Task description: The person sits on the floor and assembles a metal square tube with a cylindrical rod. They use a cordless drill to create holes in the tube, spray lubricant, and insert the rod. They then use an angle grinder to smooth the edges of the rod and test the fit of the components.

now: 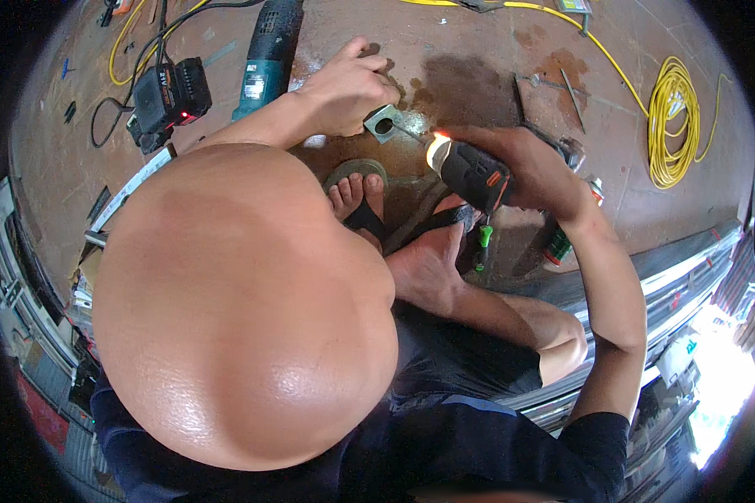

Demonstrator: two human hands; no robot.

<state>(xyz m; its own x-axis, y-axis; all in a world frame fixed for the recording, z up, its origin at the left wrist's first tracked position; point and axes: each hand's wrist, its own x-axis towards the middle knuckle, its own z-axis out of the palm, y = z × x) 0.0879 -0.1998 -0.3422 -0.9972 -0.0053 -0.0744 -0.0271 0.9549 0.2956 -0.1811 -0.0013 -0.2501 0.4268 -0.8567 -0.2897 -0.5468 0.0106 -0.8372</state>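
My left hand (344,88) presses down on a small square metal plate (383,124) with a round hole, lying on the rusty brown floor. My right hand (535,172) grips a black and orange cordless drill (470,172). The drill's work light glows and its thin bit points at the plate's right edge. My two feet, one in a sandal (356,197), rest just below the plate. A bare head (243,310) fills the lower left of the picture and hides what lies under it.
A teal power tool (268,50) and a black battery charger (169,94) with cables lie at the upper left. A coiled yellow cable (671,126) sits at the right. A green-handled screwdriver (482,243) and a green can (558,245) lie near my feet. Metal rails (688,268) run along the lower right.
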